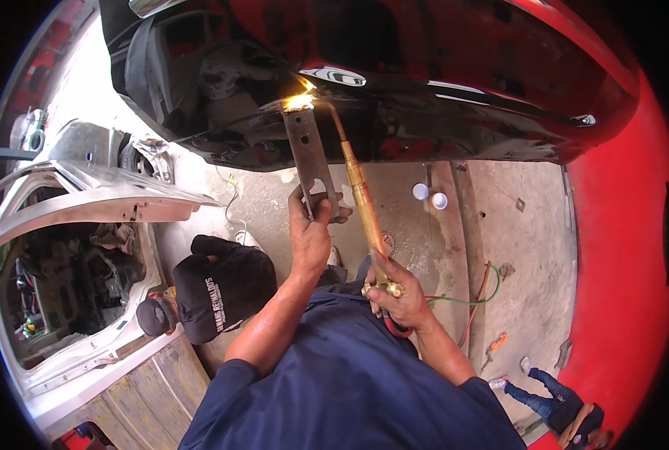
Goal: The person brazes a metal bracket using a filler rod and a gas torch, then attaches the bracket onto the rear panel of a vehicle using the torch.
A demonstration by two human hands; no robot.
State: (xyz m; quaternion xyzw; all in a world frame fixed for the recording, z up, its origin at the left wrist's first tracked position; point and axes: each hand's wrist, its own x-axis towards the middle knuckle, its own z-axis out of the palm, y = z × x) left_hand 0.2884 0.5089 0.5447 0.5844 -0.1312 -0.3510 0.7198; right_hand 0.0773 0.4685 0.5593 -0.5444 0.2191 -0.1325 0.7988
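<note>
My left hand [312, 232] grips the near end of a flat metal bracket [304, 146] with holes and a cutout in it. Bright yellow flame [300, 100] burns at the bracket's far end, close against a glossy black car bumper [394, 82]. In my right hand [396, 291] is a brass gas torch [360, 187], fingers wrapped round its handle by the valve knobs. The torch's thin tip points up at the flame, just right of the bracket. Glare hides the exact spot where bracket and bumper meet.
Red and green hoses [478, 298] trail across the concrete floor at right. Two white cups [429, 196] stand below the bumper. A person in a black shirt [222, 281] is close by on the left, near a stripped white car body [87, 217]. Another person [555, 405] is at lower right.
</note>
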